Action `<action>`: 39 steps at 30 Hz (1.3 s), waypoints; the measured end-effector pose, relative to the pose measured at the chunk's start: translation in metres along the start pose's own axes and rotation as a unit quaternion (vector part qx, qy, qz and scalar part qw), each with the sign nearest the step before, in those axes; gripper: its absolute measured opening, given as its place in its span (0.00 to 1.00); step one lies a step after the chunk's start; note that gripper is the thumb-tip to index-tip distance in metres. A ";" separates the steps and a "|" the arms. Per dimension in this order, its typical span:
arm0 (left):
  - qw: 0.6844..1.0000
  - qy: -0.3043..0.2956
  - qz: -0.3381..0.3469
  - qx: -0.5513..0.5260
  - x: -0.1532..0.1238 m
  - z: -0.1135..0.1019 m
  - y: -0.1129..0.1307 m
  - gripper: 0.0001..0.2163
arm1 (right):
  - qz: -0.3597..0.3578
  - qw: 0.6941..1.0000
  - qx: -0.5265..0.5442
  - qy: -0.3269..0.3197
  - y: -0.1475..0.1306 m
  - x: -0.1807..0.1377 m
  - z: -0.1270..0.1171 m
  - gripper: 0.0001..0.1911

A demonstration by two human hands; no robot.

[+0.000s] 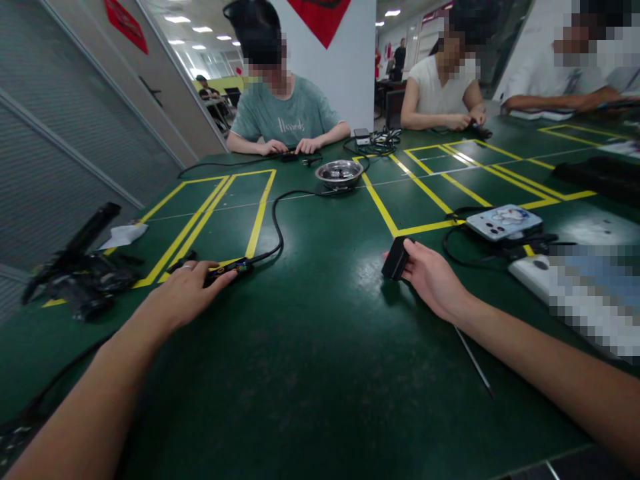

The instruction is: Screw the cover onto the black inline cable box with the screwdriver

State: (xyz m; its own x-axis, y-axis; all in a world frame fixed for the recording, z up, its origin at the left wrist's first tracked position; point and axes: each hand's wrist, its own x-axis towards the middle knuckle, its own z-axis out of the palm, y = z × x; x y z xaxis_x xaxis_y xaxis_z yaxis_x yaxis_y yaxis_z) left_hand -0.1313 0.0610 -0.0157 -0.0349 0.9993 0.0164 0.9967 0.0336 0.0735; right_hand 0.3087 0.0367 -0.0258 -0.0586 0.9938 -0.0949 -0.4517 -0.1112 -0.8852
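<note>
My left hand (187,293), a ring on one finger, rests on the table at the left with thumb and fingers around a narrow black device (243,265). A black cable (280,233) runs from that device's far end toward the middle of the table. Pinched in my right hand (433,273) is a small black rectangular block (396,259), tilted and held just above the tabletop; its far side is hidden. Under my right forearm lies a thin metal rod (475,363), its other end covered by the arm.
A metal bowl (339,173) with small parts stands mid-table on the green table (300,387). Black tripod-like gear (90,273) lies at left. A phone (505,221) and cables are at right. Yellow tape (380,203) marks rectangles. Several people sit across the table.
</note>
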 end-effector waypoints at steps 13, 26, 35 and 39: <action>0.999 0.023 0.033 -0.028 0.004 0.001 -0.009 0.31 | -0.013 0.980 0.044 0.196 -0.019 0.006 -0.003 0.12; 0.989 0.114 -0.014 0.090 -0.022 -0.024 0.026 0.30 | -0.123 0.949 -0.268 0.112 -0.045 0.053 -0.003 0.23; 0.986 0.124 -0.060 0.091 -0.026 -0.026 0.024 0.34 | -0.279 0.651 -0.703 -0.064 0.010 0.065 0.001 0.23; 0.984 0.119 -0.098 0.086 -0.023 -0.023 0.024 0.34 | -0.317 0.611 -0.711 -0.142 0.021 0.056 0.046 0.25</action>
State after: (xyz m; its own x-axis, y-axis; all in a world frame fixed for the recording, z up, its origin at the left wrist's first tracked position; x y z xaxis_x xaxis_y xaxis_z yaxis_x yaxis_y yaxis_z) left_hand -0.1084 0.0388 0.0084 -0.2230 0.9413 0.2536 0.9662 0.2480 -0.0706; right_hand 0.2547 0.0901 -0.0287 -0.5173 0.7685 0.3765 0.7547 0.6171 -0.2227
